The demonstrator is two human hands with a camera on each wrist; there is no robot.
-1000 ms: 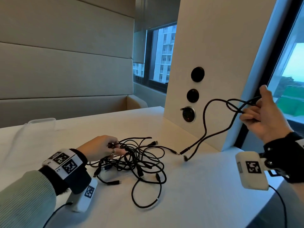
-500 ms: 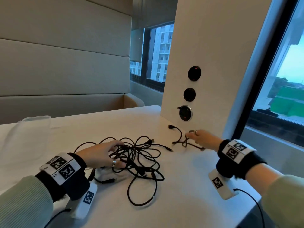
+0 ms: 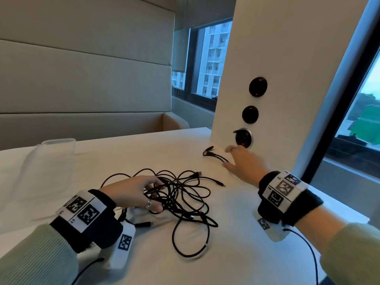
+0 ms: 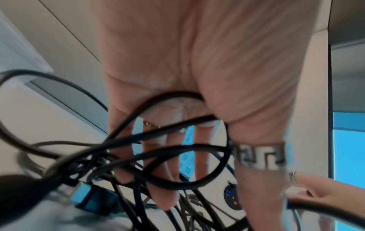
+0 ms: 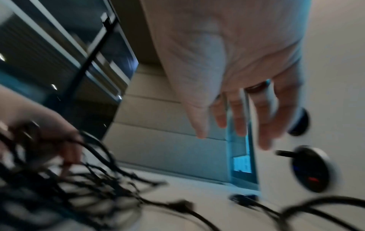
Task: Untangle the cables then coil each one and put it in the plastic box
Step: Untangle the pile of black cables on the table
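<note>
- Cables in a black tangle point(image 3: 178, 194) lie on the white table point(image 3: 236, 254), right under the left hand point(image 3: 131, 192), whose curled fingers point(image 4: 164, 184) are hooked through several loops; the left wrist view shows strands running between fingers and thumb.
- One freed cable point(image 3: 216, 156) lies apart from the tangle, beside the white pillar point(image 3: 277, 79), just beyond the fingertips of the right hand point(image 3: 244, 163). That hand is spread, fingers straight and holding nothing; the right wrist view shows bare fingers above the cable's plug.
- Progress, as I judge it: early. One cable looks separated but is not coiled; the rest remain knotted. The plastic box point(image 3: 55, 147) sits at the far left of the table, well away from both hands, and I see no cable in it.
- Left to do: free each remaining cable, coil all of them, carry each to the box.
- Counts: one tangle, with several plug ends showing, so the number of cables inside cannot be told; one loose cable; one clear box; two hands; three round fittings point(image 3: 249, 114) on the pillar.
</note>
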